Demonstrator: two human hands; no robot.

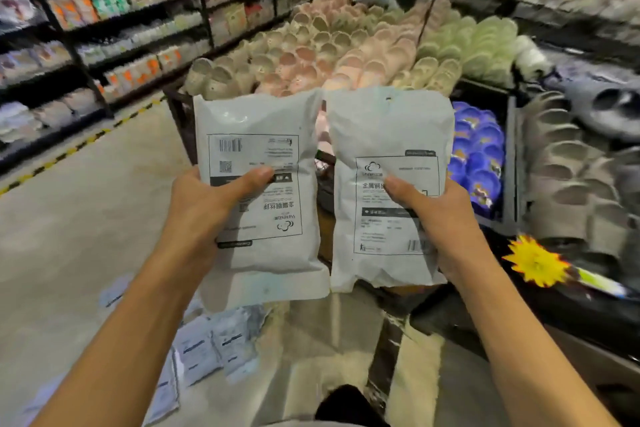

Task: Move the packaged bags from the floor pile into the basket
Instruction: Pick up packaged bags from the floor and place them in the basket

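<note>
- Forearms first, since they fill the bottom of the view, both reaching up toward 12 o'clock with a bag in each hand.
- My left hand (pixel 211 198) grips the left bag (pixel 259 204) at its 9 o'clock edge, thumb pressed across the printed label, fingers curled behind it.
- My right hand (pixel 433 215) grips the right bag (pixel 384 191) the same way from its 3 o'clock edge, thumb on the label.
- Both bags are held up side by side, edges almost touching, in front of the slipper display (pixel 346 48).
- More packaged bags, the floor pile (pixel 214 347), lie at about 7 o'clock on the floor.
- Handling guess: these feel like light stuff. Soft, puffy grey pouches, a bit crinkly, probably slick plastic. One hand each seems fine, and pinching near the middle of a side edge should stop them flopping. Nothing looks fragile.
- Can't honestly spot the basket. Something dark sits behind the gap between the two bags, around 12 o'clock from my hands, but the bags cover it.
- Shelves (pixel 104 28) at 10 o'clock are smeared with blur, and the label text is mostly too small to read.
</note>
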